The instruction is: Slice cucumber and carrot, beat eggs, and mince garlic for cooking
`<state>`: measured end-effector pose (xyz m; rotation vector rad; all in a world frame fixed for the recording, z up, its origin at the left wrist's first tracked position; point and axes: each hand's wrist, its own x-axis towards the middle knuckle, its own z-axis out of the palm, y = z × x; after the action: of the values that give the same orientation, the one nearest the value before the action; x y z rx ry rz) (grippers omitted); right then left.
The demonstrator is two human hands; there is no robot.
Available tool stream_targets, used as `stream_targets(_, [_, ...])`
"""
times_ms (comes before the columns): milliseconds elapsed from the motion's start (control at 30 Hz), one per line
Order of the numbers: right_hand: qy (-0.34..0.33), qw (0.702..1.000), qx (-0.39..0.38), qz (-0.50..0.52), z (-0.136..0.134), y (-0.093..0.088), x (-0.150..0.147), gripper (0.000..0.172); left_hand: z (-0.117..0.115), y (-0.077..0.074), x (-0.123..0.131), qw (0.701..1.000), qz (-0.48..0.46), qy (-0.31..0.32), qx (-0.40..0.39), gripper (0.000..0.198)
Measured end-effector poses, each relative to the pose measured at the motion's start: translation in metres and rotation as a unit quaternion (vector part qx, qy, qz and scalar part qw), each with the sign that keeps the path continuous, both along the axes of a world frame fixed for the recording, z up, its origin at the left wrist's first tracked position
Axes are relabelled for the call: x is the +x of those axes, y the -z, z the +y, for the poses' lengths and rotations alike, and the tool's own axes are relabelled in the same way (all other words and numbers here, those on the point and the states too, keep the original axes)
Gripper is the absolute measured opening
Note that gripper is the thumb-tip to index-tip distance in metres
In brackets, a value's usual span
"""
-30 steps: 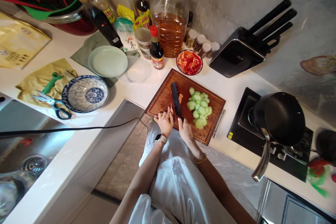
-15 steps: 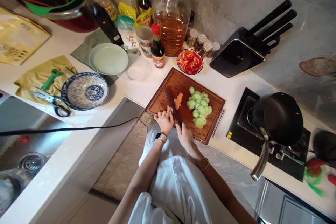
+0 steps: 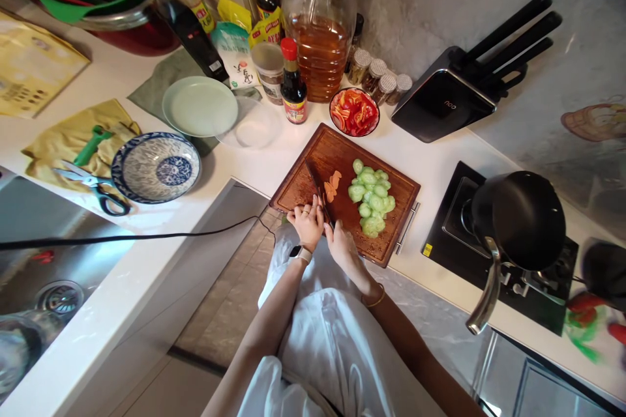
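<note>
A dark wooden cutting board (image 3: 386,244) lies at the counter's front edge. On it are a heap of green cucumber slices (image 3: 372,199) and a few orange carrot slices (image 3: 333,186). My right hand (image 3: 343,245) is closed round the handle of a dark knife (image 3: 317,187), whose blade stands edge-down on the board just left of the carrot slices. My left hand (image 3: 307,225), fingers curled, presses down on a small carrot piece that is mostly hidden under them, right beside the blade.
A bowl of red pepper slices (image 3: 354,112) sits behind the board, with a soy bottle (image 3: 291,83), an oil jug (image 3: 321,32) and spice jars. A knife block (image 3: 450,94) and a black pot (image 3: 519,218) on the stove are right. Plates (image 3: 199,106), a patterned bowl (image 3: 155,167), scissors (image 3: 92,187) and sink lie left.
The knife blade has turned from lying flat to standing on edge and shifted left toward my left hand. More carrot slices lie beside it than a second ago.
</note>
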<state>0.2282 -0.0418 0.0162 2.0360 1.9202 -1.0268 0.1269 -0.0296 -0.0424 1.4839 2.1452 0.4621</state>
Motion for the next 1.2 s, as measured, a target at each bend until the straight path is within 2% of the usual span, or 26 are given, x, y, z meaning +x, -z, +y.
stream_targets(167, [0.059, 0.995, 0.033, 0.077, 0.007, 0.013, 0.014, 0.037, -0.002, -0.001, 0.002, 1.000, 0.023, -0.005, 0.020, 0.047])
stream_targets(267, [0.078, 0.990, 0.054, 0.105, 0.003, 0.014, 0.023, 0.038, -0.006, -0.002, 0.001, 0.999, 0.019, -0.002, 0.032, 0.049])
stream_targets(533, [0.034, 0.995, 0.033, 0.086, -0.021, -0.005, 0.036, 0.034, -0.014, -0.005, 0.004, 1.000, 0.000, -0.018, 0.019, 0.048])
stream_targets(700, [0.007, 0.996, 0.023, 0.085, -0.028, -0.009, 0.036, 0.035, -0.013, -0.007, 0.008, 0.999, -0.004, -0.033, 0.013, 0.048])
stream_targets(867, [-0.003, 0.996, 0.021, 0.084, -0.029, -0.009, 0.032, 0.037, -0.015, -0.008, 0.009, 0.999, 0.005, -0.033, 0.013, 0.048])
stream_targets(1000, [-0.007, 0.999, 0.008, 0.041, -0.028, -0.010, 0.026, 0.035, -0.015, -0.008, 0.009, 1.000, 0.023, -0.020, 0.000, 0.050])
stream_targets(1200, [-0.013, 1.000, 0.005, 0.000, -0.014, -0.004, 0.012, 0.037, -0.013, -0.010, 0.007, 0.999, 0.042, -0.003, -0.010, 0.053])
